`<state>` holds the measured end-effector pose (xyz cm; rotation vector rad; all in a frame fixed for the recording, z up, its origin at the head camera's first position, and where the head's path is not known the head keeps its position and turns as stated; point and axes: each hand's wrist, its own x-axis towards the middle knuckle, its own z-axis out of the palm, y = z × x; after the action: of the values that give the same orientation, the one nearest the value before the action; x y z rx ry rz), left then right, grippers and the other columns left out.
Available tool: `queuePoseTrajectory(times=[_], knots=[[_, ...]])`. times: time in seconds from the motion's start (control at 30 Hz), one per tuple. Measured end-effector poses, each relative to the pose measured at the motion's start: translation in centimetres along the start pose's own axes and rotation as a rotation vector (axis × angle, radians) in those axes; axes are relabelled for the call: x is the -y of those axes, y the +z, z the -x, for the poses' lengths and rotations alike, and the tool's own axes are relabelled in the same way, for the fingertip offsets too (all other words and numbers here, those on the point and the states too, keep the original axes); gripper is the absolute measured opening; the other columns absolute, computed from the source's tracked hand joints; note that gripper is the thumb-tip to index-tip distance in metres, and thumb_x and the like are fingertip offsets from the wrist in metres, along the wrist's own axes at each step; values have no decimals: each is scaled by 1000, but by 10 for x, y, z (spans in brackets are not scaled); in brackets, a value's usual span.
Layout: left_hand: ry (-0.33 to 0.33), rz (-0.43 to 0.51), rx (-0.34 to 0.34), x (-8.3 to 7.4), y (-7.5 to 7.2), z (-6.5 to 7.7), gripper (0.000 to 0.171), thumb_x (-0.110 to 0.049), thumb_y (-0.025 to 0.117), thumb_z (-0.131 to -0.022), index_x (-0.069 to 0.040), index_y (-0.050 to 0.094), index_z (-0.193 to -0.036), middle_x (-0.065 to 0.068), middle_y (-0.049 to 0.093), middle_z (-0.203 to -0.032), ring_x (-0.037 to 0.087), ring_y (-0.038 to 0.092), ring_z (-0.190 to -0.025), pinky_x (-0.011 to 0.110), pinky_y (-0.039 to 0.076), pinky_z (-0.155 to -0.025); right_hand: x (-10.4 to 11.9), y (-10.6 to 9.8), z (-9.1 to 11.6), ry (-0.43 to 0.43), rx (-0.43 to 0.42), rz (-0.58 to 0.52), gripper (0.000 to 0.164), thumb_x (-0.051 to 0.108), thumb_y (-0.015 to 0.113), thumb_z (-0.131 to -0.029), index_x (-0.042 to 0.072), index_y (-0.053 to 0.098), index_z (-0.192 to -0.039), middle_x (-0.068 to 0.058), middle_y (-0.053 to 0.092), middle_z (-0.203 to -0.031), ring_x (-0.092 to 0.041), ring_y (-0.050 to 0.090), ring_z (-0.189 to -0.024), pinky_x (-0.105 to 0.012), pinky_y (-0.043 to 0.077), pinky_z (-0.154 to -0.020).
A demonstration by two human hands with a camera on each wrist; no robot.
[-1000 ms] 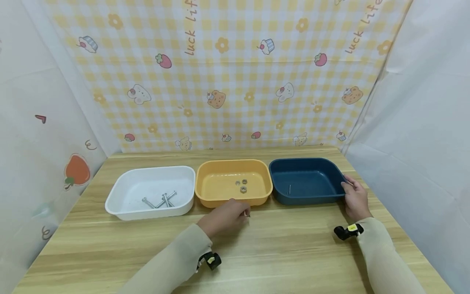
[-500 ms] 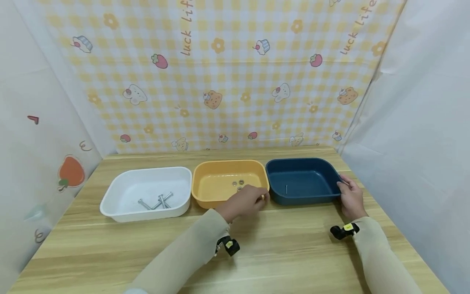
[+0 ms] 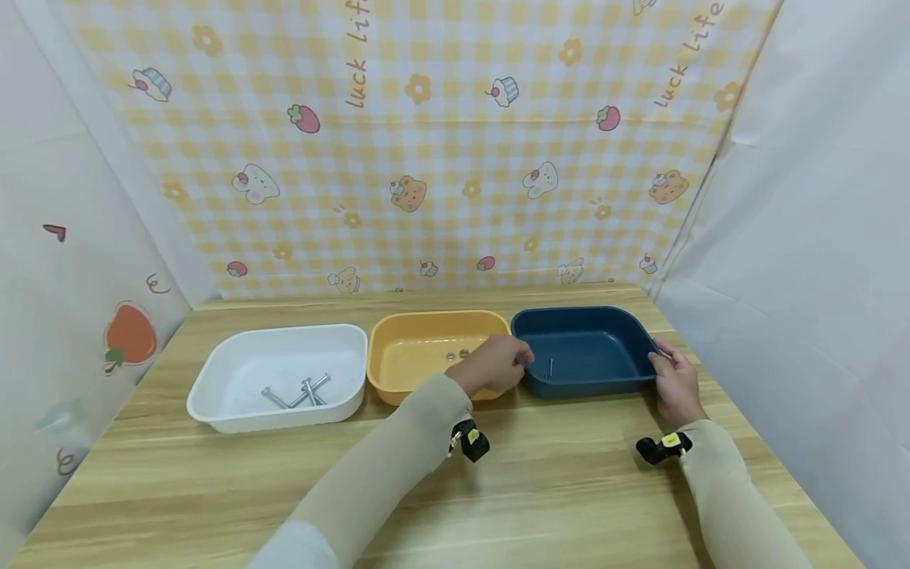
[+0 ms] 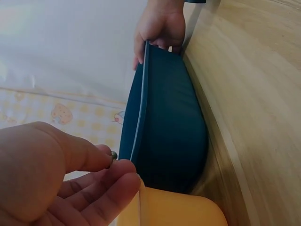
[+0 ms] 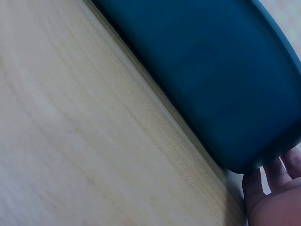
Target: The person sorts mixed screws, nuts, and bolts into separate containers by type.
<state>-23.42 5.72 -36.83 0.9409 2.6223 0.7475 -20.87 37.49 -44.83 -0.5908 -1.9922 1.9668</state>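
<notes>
In the head view my left hand (image 3: 495,363) is over the right end of the yellow tray (image 3: 400,357), fingertips at the near left corner of the dark blue tray (image 3: 593,387). Its thumb and index finger pinch a small round-ended metal piece (image 4: 113,156), mostly hidden between the fingertips. My right hand (image 3: 678,389) grips the blue tray's right end, thumb at the rim and fingers along the outer wall. A thin screw (image 3: 550,367) stands out inside the blue tray, near its left end. Small nuts (image 3: 451,357) lie in the yellow tray, partly covered by my left hand.
A white tray (image 3: 238,379) holding several long bolts (image 3: 307,393) stands at the left, beside the yellow one. The three trays form a row on the wooden table (image 3: 569,490). A checkered cloth (image 3: 441,237) hangs behind, with white sheets at both sides.
My left hand has moved right and away from me, from in front of the yellow tray to the blue tray's left edge. My right hand keeps its grip on the blue tray.
</notes>
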Motion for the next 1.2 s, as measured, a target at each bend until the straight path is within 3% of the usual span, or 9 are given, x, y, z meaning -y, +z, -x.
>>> queuePoseTrajectory(times=[0.07,0.3,0.57,0.67,0.8,1.0,1.1,1.2], knots=[[-9,-12,10,-3,-1,-5,26,-6,54,-96,-6,68,-118,2,66,-111,12,57,-90,24,51,-83,1,0,0,1,0,5,55,24,50,-101,9,34,-151,-10,29,-155,-16,38,-133,-17,39,-97],[-20,-30,8,-10,-1,-20,27,-4,48,-97,-6,68,-115,4,65,-116,12,56,-80,21,46,-64,3,1,3,18,-9,1,53,23,50,-101,10,36,-150,-10,32,-154,-15,41,-130,-18,39,-98],[-83,-30,-66,-19,2,-38,27,0,49,-95,-9,70,-110,0,66,-111,12,60,-98,23,51,-79,3,-3,2,10,5,-23,54,24,50,-101,10,34,-151,-10,30,-155,-15,38,-133,-12,41,-90],[-102,-20,-84,-23,5,-43,27,3,51,-92,-10,70,-106,-2,65,-106,11,58,-91,22,51,-73,2,-3,2,11,0,-10,54,24,50,-101,9,34,-151,-11,30,-155,-15,39,-131,-11,41,-87],[-149,-4,-97,-28,9,-48,21,5,58,-89,-10,68,-100,-1,60,-94,12,51,-75,22,44,-59,3,-1,3,12,2,9,54,24,49,-101,10,34,-151,-11,30,-155,-15,39,-132,-15,40,-95],[-171,23,-139,-34,14,-53,12,-1,61,-93,-11,61,-87,0,53,-82,13,45,-67,24,36,-54,4,0,3,25,-9,-28,54,24,50,-101,10,34,-151,-9,31,-155,-14,38,-132,-16,38,-97],[-201,51,-139,-36,18,-55,8,-6,60,-95,-11,60,-89,1,48,-78,12,41,-61,25,35,-53,3,0,2,24,-11,-39,54,23,50,-101,10,35,-151,-8,32,-154,-12,40,-130,-14,39,-94],[-216,57,-137,-37,22,-56,10,-13,57,-98,-12,64,-105,1,58,-91,9,44,-59,24,39,-55,3,0,2,14,-12,-23,54,23,50,-101,9,35,-151,-9,32,-154,-12,40,-130,-14,39,-95]])
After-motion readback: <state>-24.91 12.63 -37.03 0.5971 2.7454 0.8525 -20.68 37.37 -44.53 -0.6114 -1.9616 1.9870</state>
